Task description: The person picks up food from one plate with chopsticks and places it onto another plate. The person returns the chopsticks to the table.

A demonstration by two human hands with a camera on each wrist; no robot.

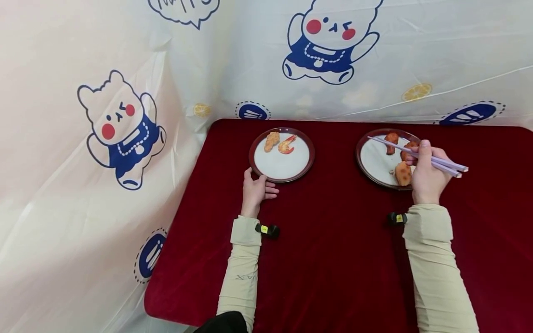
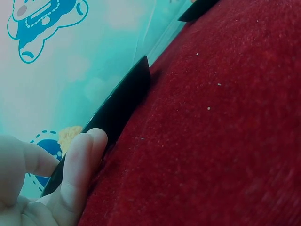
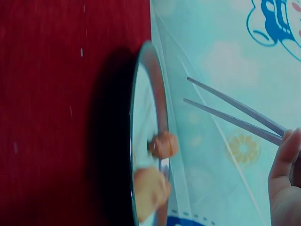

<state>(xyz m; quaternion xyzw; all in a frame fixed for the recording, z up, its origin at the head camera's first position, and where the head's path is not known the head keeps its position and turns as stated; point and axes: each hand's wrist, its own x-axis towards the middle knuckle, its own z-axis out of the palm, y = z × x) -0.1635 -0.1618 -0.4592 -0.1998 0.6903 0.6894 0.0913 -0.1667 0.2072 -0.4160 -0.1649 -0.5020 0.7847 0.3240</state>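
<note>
My left hand is at the near-left rim of the left plate, which is white with a brown border. In the left wrist view the plate's dark rim runs between thumb and fingers, which hold it. A breaded piece and a shrimp lie on this plate. My right hand grips pale purple chopsticks over the right plate. Their tips stand apart, above the plate, with nothing between them. Several browned food pieces lie there, one partly behind the hand and chopsticks.
Dark red cloth covers the table. A white sheet with cartoon prints hangs behind it and along the left side. Small black devices sit at both wrists, one beside the left cuff. Tiny pale specks dot the cloth.
</note>
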